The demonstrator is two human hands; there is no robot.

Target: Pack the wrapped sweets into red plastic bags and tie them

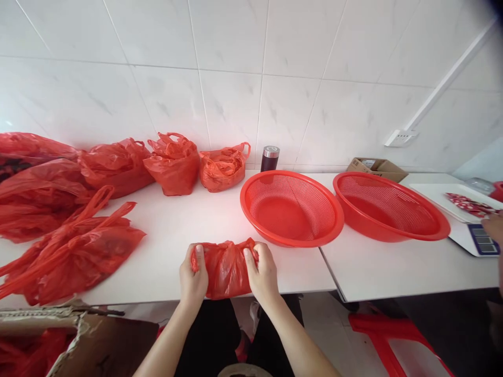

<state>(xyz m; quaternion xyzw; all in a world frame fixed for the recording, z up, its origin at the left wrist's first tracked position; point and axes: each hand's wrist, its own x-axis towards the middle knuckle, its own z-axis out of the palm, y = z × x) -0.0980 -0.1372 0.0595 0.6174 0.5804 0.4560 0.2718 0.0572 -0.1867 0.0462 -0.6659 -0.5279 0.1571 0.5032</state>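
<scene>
Between my hands, at the front edge of the white table (298, 272), is a red plastic bag (228, 275). My left hand (194, 275) is closed on its gathered left side, thumb up. On the right side, my right hand (262, 269) grips the bag in the same way. The bag's middle is creased and slightly see-through, but I cannot make out what is inside. Just beyond my right hand stands a red perforated plastic basket (281, 214) with only its bare bottom showing.
Several filled red bags (173, 165) line the wall at left. A second red basket (377, 207), a dark flask (270, 158) and a small cardboard box (377, 168) stand to the right. Another person's hand (493, 226) is by a scale (477, 238). An open carton (106, 340) sits lower left.
</scene>
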